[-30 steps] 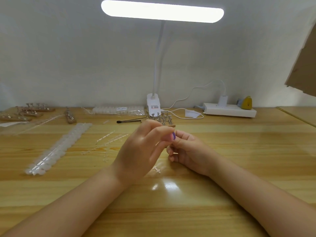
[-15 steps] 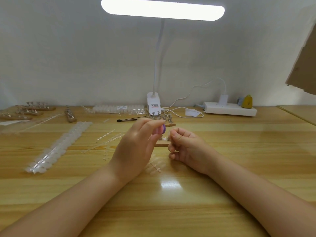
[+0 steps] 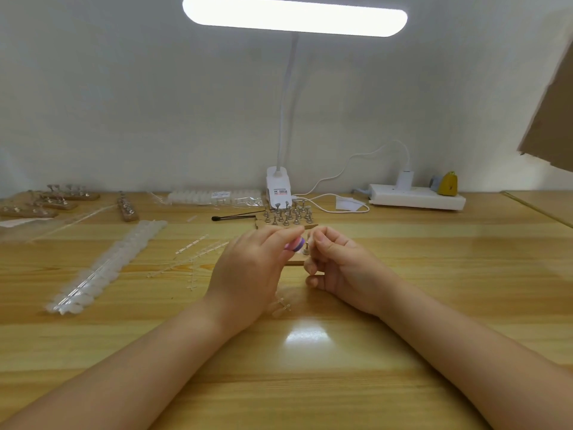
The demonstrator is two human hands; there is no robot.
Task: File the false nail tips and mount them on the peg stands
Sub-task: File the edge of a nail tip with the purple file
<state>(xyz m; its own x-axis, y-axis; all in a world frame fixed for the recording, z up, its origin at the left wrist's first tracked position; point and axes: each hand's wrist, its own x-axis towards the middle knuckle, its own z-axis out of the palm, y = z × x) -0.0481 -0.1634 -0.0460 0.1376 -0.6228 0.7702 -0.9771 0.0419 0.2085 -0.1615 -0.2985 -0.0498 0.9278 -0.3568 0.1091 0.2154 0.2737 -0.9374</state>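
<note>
In the head view, the nail tip itself was too small and clear to make out; the right hand [image 3: 338, 262] had its fingers curled and the thumb and forefinger pinched together near one peg [image 3: 306, 248], but I cannot tell what they held; the left hand [image 3: 251, 268] hid a part of the wooden stand [image 3: 296, 259] under that peg; its fingers gripped a small purple and pink file block [image 3: 295, 244], just beside the peg; behind the hands, a group of peg stands [image 3: 286, 215] with metal heads stood on the table [image 3: 434, 274]; a long strip of pale nail tips [image 3: 105, 268] lay at the left; thin clear sprues [image 3: 198, 252] lay near it, hard to see
</note>
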